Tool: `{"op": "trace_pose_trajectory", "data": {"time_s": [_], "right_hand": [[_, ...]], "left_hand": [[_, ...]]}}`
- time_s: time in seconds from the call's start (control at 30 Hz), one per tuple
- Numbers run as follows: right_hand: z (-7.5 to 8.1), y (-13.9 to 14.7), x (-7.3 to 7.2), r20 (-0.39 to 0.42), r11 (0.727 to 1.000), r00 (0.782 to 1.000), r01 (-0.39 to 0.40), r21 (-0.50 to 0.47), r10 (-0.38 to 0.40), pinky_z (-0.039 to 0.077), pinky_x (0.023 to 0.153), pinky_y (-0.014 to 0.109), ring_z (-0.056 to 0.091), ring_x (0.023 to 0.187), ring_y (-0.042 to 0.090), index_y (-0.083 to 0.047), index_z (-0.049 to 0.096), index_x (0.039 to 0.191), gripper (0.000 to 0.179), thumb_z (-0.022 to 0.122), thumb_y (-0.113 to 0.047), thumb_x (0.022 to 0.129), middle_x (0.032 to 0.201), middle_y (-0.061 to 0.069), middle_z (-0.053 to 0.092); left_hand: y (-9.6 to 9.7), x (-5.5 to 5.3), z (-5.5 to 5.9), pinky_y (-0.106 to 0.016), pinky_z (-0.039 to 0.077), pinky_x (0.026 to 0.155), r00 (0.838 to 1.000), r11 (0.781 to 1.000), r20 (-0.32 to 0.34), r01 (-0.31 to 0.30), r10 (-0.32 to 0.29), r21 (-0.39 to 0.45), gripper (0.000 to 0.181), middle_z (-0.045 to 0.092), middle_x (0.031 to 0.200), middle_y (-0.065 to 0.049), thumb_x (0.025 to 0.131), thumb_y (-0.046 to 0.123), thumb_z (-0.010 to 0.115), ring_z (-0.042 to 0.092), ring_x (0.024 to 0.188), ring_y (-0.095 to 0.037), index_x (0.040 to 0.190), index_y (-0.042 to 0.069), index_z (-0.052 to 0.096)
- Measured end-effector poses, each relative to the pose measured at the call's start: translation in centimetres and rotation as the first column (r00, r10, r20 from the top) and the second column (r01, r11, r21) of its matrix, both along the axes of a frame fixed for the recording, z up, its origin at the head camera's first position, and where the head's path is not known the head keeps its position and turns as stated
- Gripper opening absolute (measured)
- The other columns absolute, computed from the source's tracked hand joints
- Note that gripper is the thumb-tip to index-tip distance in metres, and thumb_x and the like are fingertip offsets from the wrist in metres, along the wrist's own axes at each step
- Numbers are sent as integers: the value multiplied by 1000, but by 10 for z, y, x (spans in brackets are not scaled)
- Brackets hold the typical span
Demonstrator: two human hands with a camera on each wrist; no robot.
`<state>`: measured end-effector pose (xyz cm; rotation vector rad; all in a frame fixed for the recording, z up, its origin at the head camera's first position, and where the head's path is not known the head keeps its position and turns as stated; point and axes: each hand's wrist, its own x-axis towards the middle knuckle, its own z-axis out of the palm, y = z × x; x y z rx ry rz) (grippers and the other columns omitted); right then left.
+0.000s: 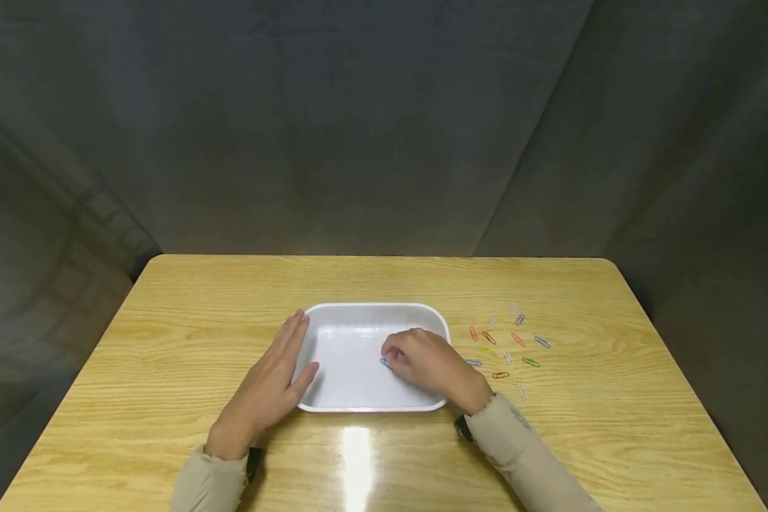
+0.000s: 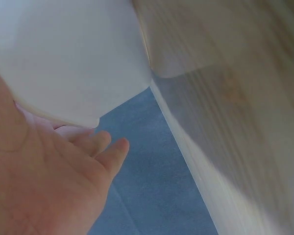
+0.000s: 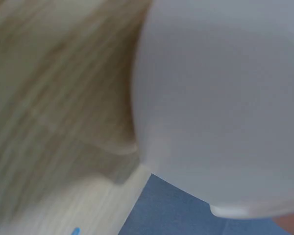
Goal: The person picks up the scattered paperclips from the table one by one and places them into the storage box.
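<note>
A white rectangular tray [image 1: 348, 366] stands on the wooden table, its bottom bare apart from the right hand's work. My left hand [image 1: 265, 387] rests against the tray's left side with straight fingers, the thumb reaching over the rim. In the left wrist view, that palm lies along the tray's outer wall [image 2: 73, 54]. Over the right rim reaches my right hand [image 1: 429, 363], its bent fingers and thumb pinching a blue paper clip [image 1: 385, 363] low inside the tray. Part of the clip is hidden by the fingertips.
Right of the tray, several paper clips lie scattered on the table, among them a green paper clip [image 1: 531, 362], an orange-brown paper clip [image 1: 500, 375] and another blue paper clip [image 1: 542, 342]. Dark grey cloth [image 1: 358, 142] hangs behind the table [image 1: 166, 313] and at its sides.
</note>
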<state>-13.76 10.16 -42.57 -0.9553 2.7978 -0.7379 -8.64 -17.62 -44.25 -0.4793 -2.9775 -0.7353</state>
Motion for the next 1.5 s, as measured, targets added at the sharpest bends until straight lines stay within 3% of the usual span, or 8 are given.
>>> {"op": "trace_pose_trajectory", "data": {"time_s": [0.23, 0.63, 0.97, 1.23, 1.5], "right_hand": [[16, 13, 9, 36, 996, 999, 6, -93, -2, 56, 80, 25, 65, 88, 7, -12, 75, 104, 14, 70, -14, 91, 94, -5, 74], [31, 46, 28, -28, 959, 997, 62, -275, -72, 57, 77, 27, 68, 91, 10, -16, 74, 104, 15, 72, -12, 90, 99, -3, 76], [31, 79, 37, -76, 948, 988, 104, -300, -133, 59, 76, 32, 64, 87, 3, -16, 74, 100, 14, 75, -10, 88, 98, -6, 75], [26, 93, 39, -134, 954, 977, 127, -270, -168, 49, 78, 31, 66, 85, 2, -14, 74, 100, 13, 76, -11, 87, 96, -6, 76], [23, 112, 45, -164, 953, 967, 145, -266, -193, 55, 70, 27, 64, 83, 5, -17, 73, 101, 19, 76, -7, 85, 96, -7, 74]], "left_hand": [[0, 0, 1, -52, 25, 122, 1000, 1000, 1, 5, -5, -9, 71, 13, 168, -12, 104, 37, 48, 18, 154, -32, 159, 6, 15], [1, 1, 1, -54, 27, 120, 1000, 1000, -23, 11, -11, -2, 68, 15, 167, -14, 106, 38, 42, 20, 153, -34, 159, 4, 17], [0, 2, 4, -51, 24, 123, 999, 1000, 44, -5, 5, -6, 73, 9, 169, -7, 104, 45, 43, 14, 155, -27, 160, 10, 12], [-1, 2, 4, -54, 25, 121, 998, 1000, 59, -12, 12, -10, 75, 8, 169, -7, 104, 46, 44, 14, 155, -30, 161, 11, 11], [0, 1, 3, -54, 24, 122, 999, 1000, 50, -6, 6, -1, 75, 10, 168, -9, 104, 47, 44, 15, 155, -32, 160, 10, 12]]}}
